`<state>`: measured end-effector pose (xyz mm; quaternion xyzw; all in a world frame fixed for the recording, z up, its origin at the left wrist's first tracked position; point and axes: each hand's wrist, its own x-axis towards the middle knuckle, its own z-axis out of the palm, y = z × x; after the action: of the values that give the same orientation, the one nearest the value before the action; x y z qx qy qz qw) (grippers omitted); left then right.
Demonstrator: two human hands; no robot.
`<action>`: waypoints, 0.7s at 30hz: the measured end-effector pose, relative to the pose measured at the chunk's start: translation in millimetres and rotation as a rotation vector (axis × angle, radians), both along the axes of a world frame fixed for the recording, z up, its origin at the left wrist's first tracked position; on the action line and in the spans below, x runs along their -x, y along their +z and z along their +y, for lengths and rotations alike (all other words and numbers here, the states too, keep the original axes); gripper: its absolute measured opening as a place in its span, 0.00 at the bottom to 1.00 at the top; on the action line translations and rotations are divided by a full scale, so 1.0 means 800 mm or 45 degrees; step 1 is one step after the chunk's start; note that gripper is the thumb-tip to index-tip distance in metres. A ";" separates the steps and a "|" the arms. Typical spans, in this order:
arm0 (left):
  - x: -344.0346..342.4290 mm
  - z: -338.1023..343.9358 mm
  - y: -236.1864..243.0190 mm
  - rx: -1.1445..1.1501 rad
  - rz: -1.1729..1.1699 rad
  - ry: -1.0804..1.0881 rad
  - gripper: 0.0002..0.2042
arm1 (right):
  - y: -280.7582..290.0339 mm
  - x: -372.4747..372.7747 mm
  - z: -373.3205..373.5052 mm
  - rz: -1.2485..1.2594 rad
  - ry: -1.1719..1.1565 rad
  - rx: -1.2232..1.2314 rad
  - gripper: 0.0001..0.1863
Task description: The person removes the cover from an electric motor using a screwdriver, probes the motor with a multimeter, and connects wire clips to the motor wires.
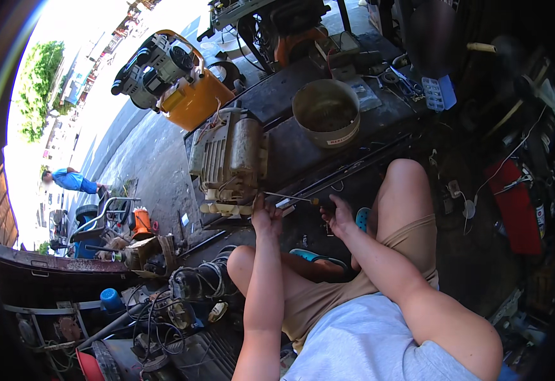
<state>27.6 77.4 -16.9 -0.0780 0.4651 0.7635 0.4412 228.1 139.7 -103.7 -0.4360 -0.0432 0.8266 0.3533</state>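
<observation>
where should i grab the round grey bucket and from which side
The bucket is probably best gripped by opposite sides of its rim, reaching from above on the near side: it stands mouth up, the rim looks uncovered, and no carrying handle shows.

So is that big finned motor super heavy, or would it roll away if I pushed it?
Probably heavy: the motor looks like ribbed, dull metal. It likely wouldn't roll easily, because its body looks blocky. The thin wires at its far end would probably flop.

Left grip (267,217) curled, right grip (339,218) thumb apart
</observation>
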 end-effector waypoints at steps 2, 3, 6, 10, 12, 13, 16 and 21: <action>-0.002 0.000 0.001 -0.002 0.017 0.009 0.03 | 0.005 -0.001 0.000 -0.041 -0.010 -0.036 0.14; -0.001 0.001 0.000 -0.004 0.015 0.008 0.03 | 0.006 -0.002 0.001 -0.073 -0.012 -0.048 0.14; 0.001 0.003 -0.004 -0.023 -0.004 0.011 0.03 | 0.009 -0.008 0.004 -0.118 0.033 -0.107 0.15; 0.006 -0.001 -0.005 -0.027 -0.022 0.019 0.02 | 0.028 -0.012 0.004 -0.324 0.293 -0.132 0.17; 0.006 -0.002 -0.005 -0.025 -0.012 0.028 0.02 | 0.025 -0.013 0.006 -0.174 0.290 -0.100 0.18; 0.005 -0.001 -0.004 -0.033 -0.005 0.022 0.02 | 0.021 -0.016 0.007 -0.026 0.282 -0.067 0.20; -0.008 0.009 -0.001 -0.052 0.010 -0.002 0.02 | -0.015 -0.020 0.020 0.038 0.163 -0.036 0.19; 0.003 -0.003 0.002 -0.056 0.066 0.012 0.03 | -0.016 -0.012 0.024 -0.114 0.547 -0.085 0.16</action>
<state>24.9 74.8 -15.0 -0.0507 0.4593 0.7772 0.4271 237.8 158.6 -116.2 -0.4411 -0.1779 0.8608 0.1811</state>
